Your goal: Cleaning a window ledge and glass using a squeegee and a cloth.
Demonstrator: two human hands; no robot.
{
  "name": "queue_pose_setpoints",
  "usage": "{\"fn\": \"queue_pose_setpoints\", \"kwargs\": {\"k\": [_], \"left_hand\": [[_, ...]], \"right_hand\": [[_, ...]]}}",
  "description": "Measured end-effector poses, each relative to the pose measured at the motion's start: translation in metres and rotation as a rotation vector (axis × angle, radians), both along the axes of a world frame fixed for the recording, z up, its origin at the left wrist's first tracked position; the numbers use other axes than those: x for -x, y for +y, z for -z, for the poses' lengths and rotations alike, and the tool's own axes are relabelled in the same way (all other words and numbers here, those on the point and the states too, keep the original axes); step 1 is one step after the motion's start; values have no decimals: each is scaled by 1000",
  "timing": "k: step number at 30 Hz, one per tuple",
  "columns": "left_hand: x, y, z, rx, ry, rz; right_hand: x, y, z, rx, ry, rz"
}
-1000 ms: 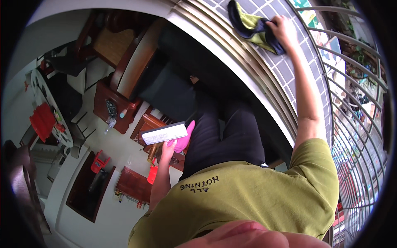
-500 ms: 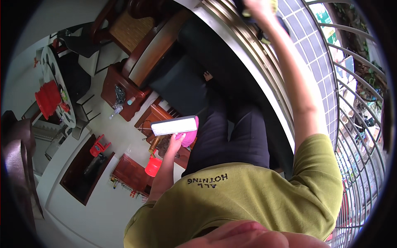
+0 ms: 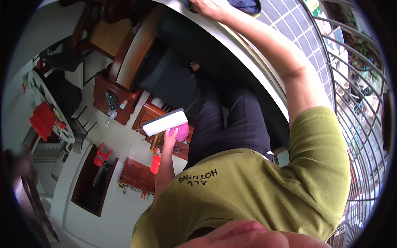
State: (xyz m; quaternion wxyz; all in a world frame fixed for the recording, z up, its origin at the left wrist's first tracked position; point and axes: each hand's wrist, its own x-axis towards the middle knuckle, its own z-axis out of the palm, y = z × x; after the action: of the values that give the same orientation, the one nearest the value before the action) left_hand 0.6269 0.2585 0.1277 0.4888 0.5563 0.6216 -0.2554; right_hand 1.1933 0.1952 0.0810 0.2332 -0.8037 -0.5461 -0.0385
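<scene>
At top edge, right hand (image 3: pixel 209 6) cut off, cloth (image 3: pixel 246 5) half-hidden

Taking the window ledge (image 3: pixel 248 53) as landmark: the right hand (image 3: pixel 206 6) rests on a cloth (image 3: pixel 246 5) lying on the ledge at its top end. The window grille (image 3: pixel 355 107) runs right of the ledge. Left of the ledge, the left hand (image 3: pixel 171 138) holds a squeegee (image 3: pixel 165 122); farther left stand a wooden chair (image 3: pixel 120 45) and a side table (image 3: pixel 111 97).
</scene>
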Motion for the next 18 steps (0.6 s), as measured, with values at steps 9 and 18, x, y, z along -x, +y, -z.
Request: {"fn": "queue_pose_setpoints", "kwargs": {"k": [9, 18], "left_hand": [[-9, 11, 0, 13, -73, -44], [-36, 13, 4, 52, -30, 100]], "right_hand": [[114, -239, -19, 371, 261, 107], [131, -240, -37, 258, 253, 341]]}}
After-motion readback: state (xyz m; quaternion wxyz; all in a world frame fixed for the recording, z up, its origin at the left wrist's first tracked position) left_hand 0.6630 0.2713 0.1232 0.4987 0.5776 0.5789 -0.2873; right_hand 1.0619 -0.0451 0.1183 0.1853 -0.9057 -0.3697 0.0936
